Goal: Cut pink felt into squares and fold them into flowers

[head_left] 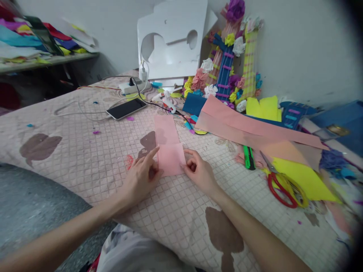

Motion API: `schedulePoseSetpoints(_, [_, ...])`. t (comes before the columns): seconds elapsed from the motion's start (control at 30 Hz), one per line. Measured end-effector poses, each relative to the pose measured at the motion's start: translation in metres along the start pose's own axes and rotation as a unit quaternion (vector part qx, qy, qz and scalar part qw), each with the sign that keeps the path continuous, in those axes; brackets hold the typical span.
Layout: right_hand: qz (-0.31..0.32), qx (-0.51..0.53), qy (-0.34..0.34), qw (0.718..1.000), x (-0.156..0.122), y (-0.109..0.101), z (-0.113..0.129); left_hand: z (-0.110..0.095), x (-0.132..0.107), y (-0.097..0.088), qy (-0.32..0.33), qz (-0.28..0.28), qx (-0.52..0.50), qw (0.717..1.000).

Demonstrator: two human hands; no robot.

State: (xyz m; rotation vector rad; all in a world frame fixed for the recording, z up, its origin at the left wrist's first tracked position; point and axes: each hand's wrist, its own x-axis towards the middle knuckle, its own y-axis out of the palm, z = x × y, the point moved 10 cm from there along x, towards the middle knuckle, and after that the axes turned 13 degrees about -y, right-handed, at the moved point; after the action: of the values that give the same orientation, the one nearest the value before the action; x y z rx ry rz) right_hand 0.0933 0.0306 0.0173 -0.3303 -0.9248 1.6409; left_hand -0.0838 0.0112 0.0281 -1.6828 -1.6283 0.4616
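A phone lies near a glue gun and a power strip, while red scissors rest beside a green cutter.

Matt pink paper strip, perhaps crepe, on a quilted cloth cover; glossy phone

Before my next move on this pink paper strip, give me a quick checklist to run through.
1. Both hands on the paper: left hand and right hand touch the near end of the pink paper strip: ok.
2. Strip rests on the quilted cover, nothing lying on it: ok.
3. Edges lined up at the crease: cannot tell.
4. Scissors apart from the hands, off to the right: ok.
5. Green utility knife blade pulled in: cannot tell.
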Motion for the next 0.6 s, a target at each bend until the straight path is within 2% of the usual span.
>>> schedulePoseSetpoints(0.27, [-0.001,-0.017,-0.003,1.000,-0.0005,0.0018,0.0009,-0.0021,0.0001,-0.0018,0.001,-0.015,0.028,0.999])
schedulePoseSetpoints(0.6, [0.004,-0.029,0.000,1.000,0.0001,0.0022,-0.0002,-0.0053,-0.0016,0.0050,0.003,0.003,0.105,0.995])
